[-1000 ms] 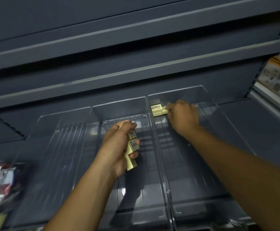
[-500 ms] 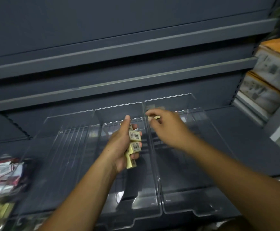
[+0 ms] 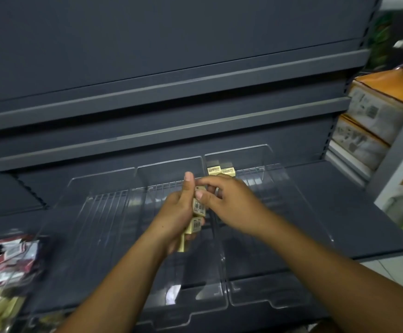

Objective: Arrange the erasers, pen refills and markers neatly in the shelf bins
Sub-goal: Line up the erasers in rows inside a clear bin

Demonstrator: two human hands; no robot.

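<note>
Our left hand (image 3: 176, 212) curls round a short stack of small cream-yellow rectangular erasers (image 3: 199, 209), held over the middle clear plastic bin (image 3: 166, 169). Our right hand (image 3: 236, 205) seems to pinch the topmost one between thumb and forefinger, though blur obscures the contact. Two more cream erasers (image 3: 220, 171) sit in the far left corner of the right clear plastic bin (image 3: 275, 305). We judge these blocks light, rubbery and grippy, best taken by their long sides.

A shop; dark gondola shelving (image 3: 171, 121); stacked boxed stock (image 3: 373, 109).
</note>
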